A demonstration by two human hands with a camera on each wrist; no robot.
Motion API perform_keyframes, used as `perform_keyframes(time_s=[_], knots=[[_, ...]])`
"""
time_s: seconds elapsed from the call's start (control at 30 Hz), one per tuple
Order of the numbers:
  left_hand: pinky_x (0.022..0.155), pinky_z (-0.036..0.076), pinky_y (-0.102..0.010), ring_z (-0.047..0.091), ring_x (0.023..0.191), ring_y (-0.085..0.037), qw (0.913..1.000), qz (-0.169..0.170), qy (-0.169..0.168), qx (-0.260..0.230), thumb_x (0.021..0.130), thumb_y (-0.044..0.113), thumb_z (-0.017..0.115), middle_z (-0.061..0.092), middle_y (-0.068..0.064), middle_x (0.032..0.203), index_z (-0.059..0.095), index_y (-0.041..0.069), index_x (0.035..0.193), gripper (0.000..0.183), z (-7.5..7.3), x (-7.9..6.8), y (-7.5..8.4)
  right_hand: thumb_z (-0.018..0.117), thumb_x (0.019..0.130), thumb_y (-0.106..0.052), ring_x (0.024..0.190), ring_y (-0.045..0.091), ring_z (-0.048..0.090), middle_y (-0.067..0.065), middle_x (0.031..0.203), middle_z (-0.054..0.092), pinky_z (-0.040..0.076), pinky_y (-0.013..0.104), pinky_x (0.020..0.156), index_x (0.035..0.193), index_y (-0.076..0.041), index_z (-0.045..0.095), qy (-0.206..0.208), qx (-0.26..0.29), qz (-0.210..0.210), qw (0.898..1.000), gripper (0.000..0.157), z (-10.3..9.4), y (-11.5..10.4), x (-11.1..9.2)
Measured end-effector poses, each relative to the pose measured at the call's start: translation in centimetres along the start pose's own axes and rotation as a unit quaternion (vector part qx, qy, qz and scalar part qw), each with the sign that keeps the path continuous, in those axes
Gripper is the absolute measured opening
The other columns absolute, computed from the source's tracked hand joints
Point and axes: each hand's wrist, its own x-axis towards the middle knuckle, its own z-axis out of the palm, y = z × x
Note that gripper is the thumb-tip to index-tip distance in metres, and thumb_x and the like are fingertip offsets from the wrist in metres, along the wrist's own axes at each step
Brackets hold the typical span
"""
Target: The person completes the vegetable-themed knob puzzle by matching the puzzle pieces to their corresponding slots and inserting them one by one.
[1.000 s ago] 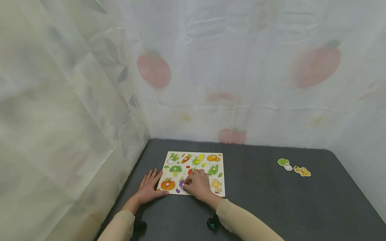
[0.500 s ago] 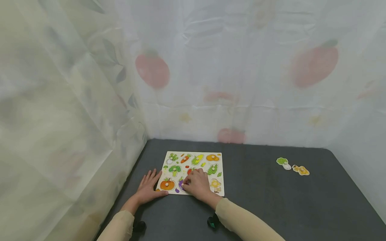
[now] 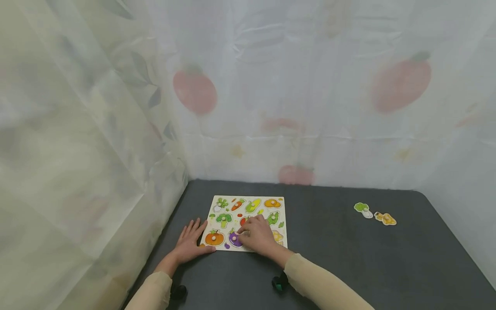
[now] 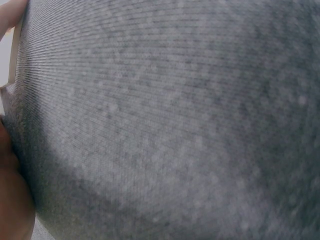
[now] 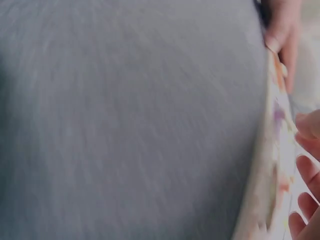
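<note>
A vegetable peg puzzle board (image 3: 249,200) lies on the dark table, with knobbed pieces in its slots. My left hand (image 3: 187,244) rests spread at its left side, the thumb (image 5: 276,37) on the near left corner. Just right of the purple eggplant piece (image 3: 234,238), whose knob shows, my right hand (image 3: 257,234) hovers over the board with loosely bent fingers and nothing visible between them. It partly hides the tomato piece (image 3: 243,221) and the mushroom (image 3: 277,237). A pumpkin piece (image 3: 215,238) sits at the near left. The left wrist view is mostly table cloth.
A green-and-white cabbage-like piece (image 3: 363,209) and a yellow-brown piece (image 3: 385,218) lie on the table (image 3: 329,249) far to the right. Pale printed curtains (image 3: 248,94) stand behind and at the sides.
My right hand has let go of the eggplant piece's knob and moved slightly right. The eggplant piece stays on the board and shows more fully. My left hand keeps its place.
</note>
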Motion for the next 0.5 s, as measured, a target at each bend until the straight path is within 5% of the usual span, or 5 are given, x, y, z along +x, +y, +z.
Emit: perform_keyframes(time_s=[0.3,0.5], knots=[[0.120,-0.002,-0.063,0.001,0.154,-0.046,0.9994,-0.019,-0.027,0.008,0.080,0.063,0.078,0.011,-0.024,0.168,0.024,0.009,0.164,0.113,-0.9,-0.3,1.1,0.076,0.093,-0.028,0.120,0.032,0.049,0.002,0.114,0.068,0.039,0.056,0.102,0.104,-0.020,0.082,0.055,0.043,0.083,0.994,0.015,-6.5,5.3,-0.6],[0.120,-0.001,-0.064,0.002,0.154,-0.047,1.0000,-0.007,-0.006,-0.001,0.078,0.064,0.079,0.013,-0.025,0.168,0.027,0.008,0.163,0.115,-0.3,-0.2,0.4,0.076,0.094,-0.027,0.124,0.036,0.046,0.007,0.118,0.066,0.036,0.061,0.103,0.109,-0.019,0.081,0.094,0.033,0.132,0.986,0.018,-10.0,10.2,-2.3]])
